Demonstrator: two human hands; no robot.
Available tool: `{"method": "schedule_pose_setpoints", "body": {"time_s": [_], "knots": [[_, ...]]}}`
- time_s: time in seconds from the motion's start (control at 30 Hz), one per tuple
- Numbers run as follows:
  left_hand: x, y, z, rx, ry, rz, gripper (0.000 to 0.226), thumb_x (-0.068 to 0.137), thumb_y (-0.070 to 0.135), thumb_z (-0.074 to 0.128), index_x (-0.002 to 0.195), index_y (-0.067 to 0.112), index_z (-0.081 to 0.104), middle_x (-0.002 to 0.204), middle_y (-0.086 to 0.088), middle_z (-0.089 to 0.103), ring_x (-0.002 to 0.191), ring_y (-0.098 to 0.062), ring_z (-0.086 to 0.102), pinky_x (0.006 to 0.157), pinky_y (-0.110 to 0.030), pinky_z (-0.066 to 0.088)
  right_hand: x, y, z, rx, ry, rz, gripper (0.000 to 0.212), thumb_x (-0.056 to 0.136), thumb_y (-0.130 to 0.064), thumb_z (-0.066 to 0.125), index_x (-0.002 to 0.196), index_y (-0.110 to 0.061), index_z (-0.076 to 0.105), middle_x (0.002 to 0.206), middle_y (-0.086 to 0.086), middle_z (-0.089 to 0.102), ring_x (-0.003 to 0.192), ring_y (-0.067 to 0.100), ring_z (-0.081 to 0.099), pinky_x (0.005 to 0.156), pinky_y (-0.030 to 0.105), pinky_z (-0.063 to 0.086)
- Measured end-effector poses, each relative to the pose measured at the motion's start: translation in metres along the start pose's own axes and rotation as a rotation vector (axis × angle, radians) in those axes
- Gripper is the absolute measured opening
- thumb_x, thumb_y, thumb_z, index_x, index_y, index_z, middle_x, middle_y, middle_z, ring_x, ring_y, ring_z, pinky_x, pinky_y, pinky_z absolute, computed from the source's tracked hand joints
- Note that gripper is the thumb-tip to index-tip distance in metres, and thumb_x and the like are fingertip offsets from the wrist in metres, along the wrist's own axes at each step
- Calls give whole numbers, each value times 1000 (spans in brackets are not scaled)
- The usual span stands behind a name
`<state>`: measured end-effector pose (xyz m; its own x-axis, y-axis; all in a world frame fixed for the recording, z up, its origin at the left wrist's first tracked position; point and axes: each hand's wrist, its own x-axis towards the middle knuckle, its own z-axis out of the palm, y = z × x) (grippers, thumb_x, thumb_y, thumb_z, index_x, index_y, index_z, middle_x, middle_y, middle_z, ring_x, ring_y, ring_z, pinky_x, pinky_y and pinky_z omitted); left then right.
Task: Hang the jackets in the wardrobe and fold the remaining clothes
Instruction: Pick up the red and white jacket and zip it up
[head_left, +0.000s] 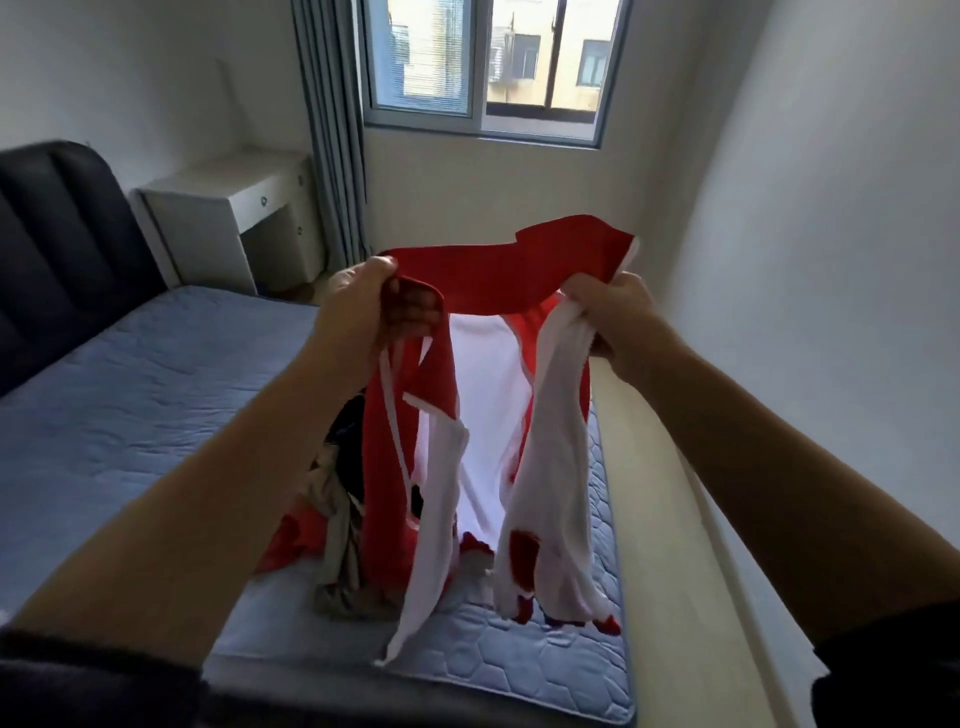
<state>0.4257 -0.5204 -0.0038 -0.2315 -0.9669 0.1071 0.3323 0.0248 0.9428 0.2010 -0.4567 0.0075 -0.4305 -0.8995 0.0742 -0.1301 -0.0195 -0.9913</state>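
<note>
A red and white jacket (483, 415) hangs in the air above the bed, held up by its collar end. My left hand (358, 301) grips the left shoulder of it, fingers curled into the red cloth. My right hand (613, 312) grips the right shoulder, where white fabric bunches. The sleeves dangle down and their ends touch the mattress. Behind the jacket, a heap of other clothes (337, 509) in dark, beige and red lies on the bed, partly hidden.
The bed (130, 415) has a blue quilted mattress and a dark padded headboard (57, 234) at left. A white desk (234, 208) stands by grey curtains (332, 130) under the window (488, 67). A white wall runs along the right.
</note>
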Motion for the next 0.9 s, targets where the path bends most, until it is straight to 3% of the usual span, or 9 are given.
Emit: {"method": "schedule_pose_setpoints", "body": {"time_s": [0.13, 0.2, 0.3, 0.47, 0.57, 0.63, 0.7, 0.8, 0.9], "knots": [[26, 1, 3, 10, 1, -57, 36, 100, 15, 37, 66, 10, 49, 63, -9, 71, 55, -19, 69, 47, -24, 54, 17, 7, 7, -22, 37, -29, 9, 86, -8, 53, 81, -11, 60, 70, 4, 63, 63, 16, 66, 49, 25, 54], [48, -18, 1, 57, 13, -147, 36, 101, 16, 35, 67, 9, 47, 62, -9, 71, 56, -20, 70, 47, -25, 55, 34, 26, 18, 28, 21, 54, 11, 87, -3, 50, 90, -9, 59, 76, 8, 61, 67, 19, 64, 45, 26, 53], [91, -63, -14, 116, 32, -287, 38, 102, 17, 32, 68, 7, 47, 66, -12, 71, 61, -22, 71, 55, -28, 58, 69, 66, 40, 61, -6, 225, 15, 87, 4, 47, 84, -8, 56, 76, 11, 59, 63, 21, 63, 47, 31, 57], [181, -140, -42, 250, 18, -417, 39, 103, 16, 32, 72, 7, 54, 81, -8, 69, 89, -26, 64, 79, -34, 52, 157, 140, 85, -66, 38, 311, 11, 87, 2, 53, 83, -7, 56, 87, 15, 59, 70, 21, 62, 56, 29, 58], [235, -182, -59, 402, -32, -446, 32, 103, 20, 34, 89, 12, 62, 107, -2, 63, 107, -16, 54, 89, -37, 45, 210, 184, 110, -182, -50, 285, 21, 85, -3, 60, 104, -13, 57, 94, 8, 59, 85, 20, 58, 68, 30, 55], [255, -218, -74, 504, -68, -493, 26, 102, 19, 37, 109, 16, 62, 116, 0, 56, 110, -16, 51, 86, -36, 43, 231, 223, 127, -240, -165, 336, 61, 86, -5, 63, 140, -22, 39, 113, 2, 56, 99, 19, 56, 74, 29, 50], [256, -263, -91, 559, -64, -586, 23, 100, 17, 42, 114, 15, 60, 113, -2, 56, 104, -17, 55, 80, -33, 44, 234, 274, 142, -273, -243, 448, 81, 87, -7, 64, 152, -21, 17, 130, 3, 51, 100, 17, 54, 65, 22, 48], [226, -332, -120, 568, -24, -773, 17, 99, 12, 42, 98, 14, 58, 105, -6, 55, 82, -16, 56, 66, -27, 41, 214, 362, 155, -330, -266, 561, 77, 86, -6, 64, 150, -14, 22, 136, 11, 52, 98, 15, 53, 54, 15, 41], [184, -393, -151, 574, 8, -922, 17, 98, 10, 41, 96, 13, 57, 102, -6, 57, 74, -14, 56, 59, -23, 38, 180, 438, 156, -380, -278, 703, 75, 85, -9, 64, 150, -13, 25, 132, 13, 55, 106, 20, 58, 74, 28, 50]]}}
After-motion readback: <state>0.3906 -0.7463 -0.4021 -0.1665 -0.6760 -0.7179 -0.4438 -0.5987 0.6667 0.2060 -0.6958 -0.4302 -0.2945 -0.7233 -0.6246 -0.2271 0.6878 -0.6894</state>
